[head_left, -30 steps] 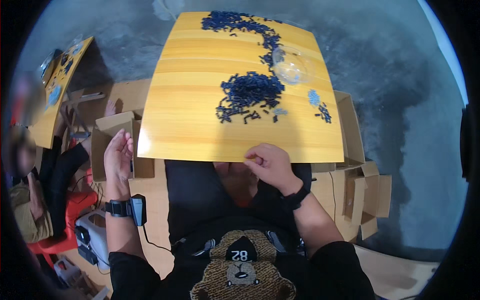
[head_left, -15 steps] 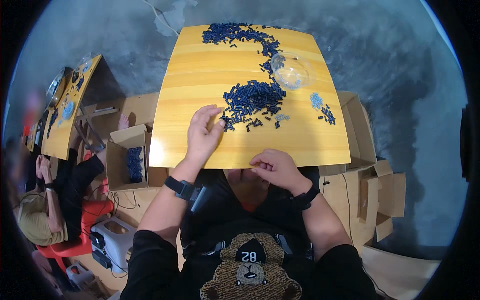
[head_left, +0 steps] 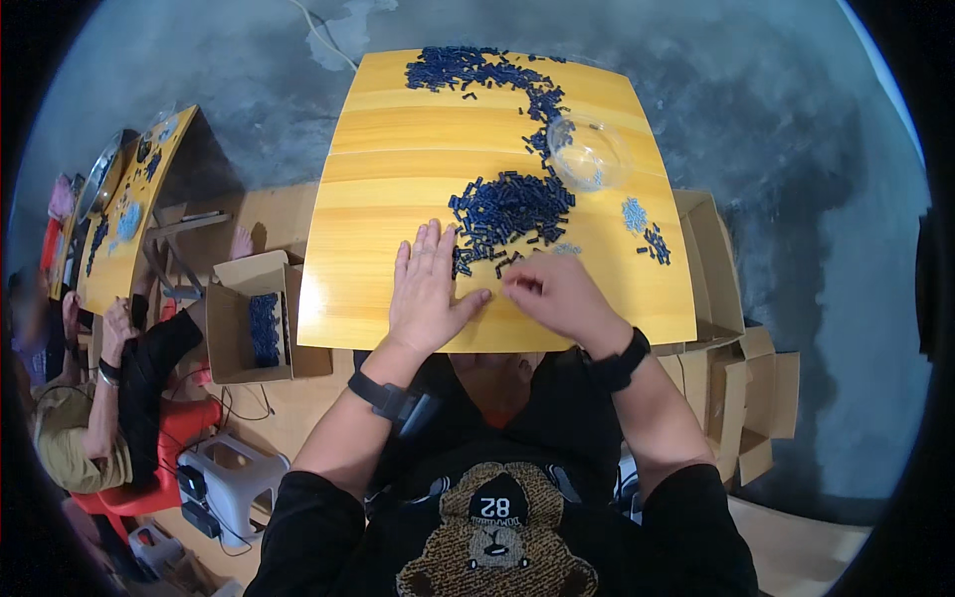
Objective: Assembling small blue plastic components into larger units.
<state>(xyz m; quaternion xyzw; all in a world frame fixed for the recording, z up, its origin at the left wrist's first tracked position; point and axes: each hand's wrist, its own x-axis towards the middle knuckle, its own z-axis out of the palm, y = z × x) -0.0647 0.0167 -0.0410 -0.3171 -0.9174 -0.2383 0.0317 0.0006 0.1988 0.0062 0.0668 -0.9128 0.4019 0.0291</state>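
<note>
A heap of small dark blue-black tubular pieces (head_left: 512, 204) lies on the yellow wooden table (head_left: 383, 179). My left hand (head_left: 428, 297) rests flat beside the heap's left edge, fingers stretched forward and thumb out to the right. Just in front of the heap, my right hand (head_left: 565, 294) is curled, its thumb and fingers drawn together near a few loose dark pieces. Anything between those fingers is too small or hidden to make out. Beyond that hand lie some tiny pale bits (head_left: 567, 249).
A clear round bowl (head_left: 619, 164) stands right of the heap. Pale blue bits (head_left: 634, 214) and more dark pieces (head_left: 655, 245) lie at right. A dark trail leads to a far pile (head_left: 448, 68). Cardboard boxes (head_left: 234, 343) flank the table; at left a person sits by another table (head_left: 164, 149).
My right hand has moved forward from the table's near edge to the front of the heap. My left hand has flattened onto the tabletop, its fingers now straight.
</note>
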